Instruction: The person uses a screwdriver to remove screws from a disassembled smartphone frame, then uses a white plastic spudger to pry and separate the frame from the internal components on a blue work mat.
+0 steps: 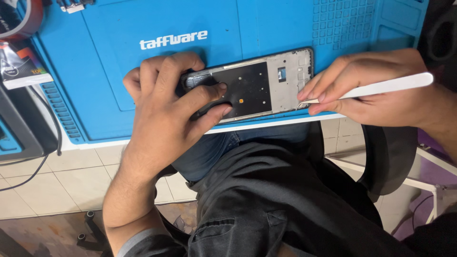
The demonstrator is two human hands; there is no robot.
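With left hand (166, 102) clamped over the left end of the phone (259, 83), fingers and thumb pressed onto its dark plate. Held it flat on the mat (119, 71), at the near edge, just beyond the lap. With right hand (376, 88) pinched shut on white tweezers (404, 83), set their tips at the phone's near right corner, touching the pale frame there. Worked with hands well apart, one at each end of the phone.

Found the phone already opened: back cover off and nowhere in view, dark plate and pale metal frame bare, with a small orange square and a small blue part showing. Could not tell whether any screws or small parts were left in the frame; too small to make out.

Noted white lettering (173, 39) printed on the blue mat, just beyond the left hand. Saw a grid (340, 21) of small square pockets moulded into the mat's far right, and ribbed slots along its left edge. Spotted a small flat box (24, 66) at far left, pale-sided with a black and orange top, print too small to read. Made out a roll (19, 19) with a red-orange rim in the far left corner, cut off by the edge. Traced a black cable (47, 138) down to the tiled floor at near left.
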